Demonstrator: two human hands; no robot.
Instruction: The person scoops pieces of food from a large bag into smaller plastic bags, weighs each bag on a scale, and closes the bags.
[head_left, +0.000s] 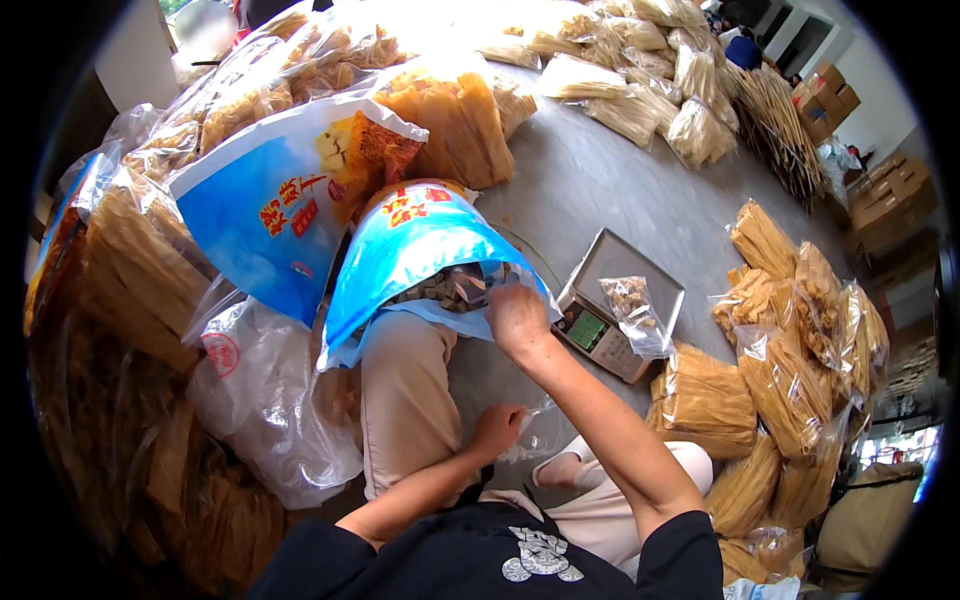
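Observation:
My right hand is at the mouth of a blue printed plastic sack, its fingers partly hidden by the rim. Inside the sack lie small grey-brown chunks and something shiny, perhaps a scoop or clear film. Lower down, beside my knee, my left hand is closed on a thin clear plastic bag. To the right, a digital scale with a lit green display stands on the floor. A small clear bag of light-brown pieces lies across its metal pan and keypad.
A second blue sack leans at the left, above a white translucent plastic bag. Bagged dried tofu-skin-like sheets are piled on the right, more ahead. Pale bundles and cardboard boxes stand farther back on the grey floor.

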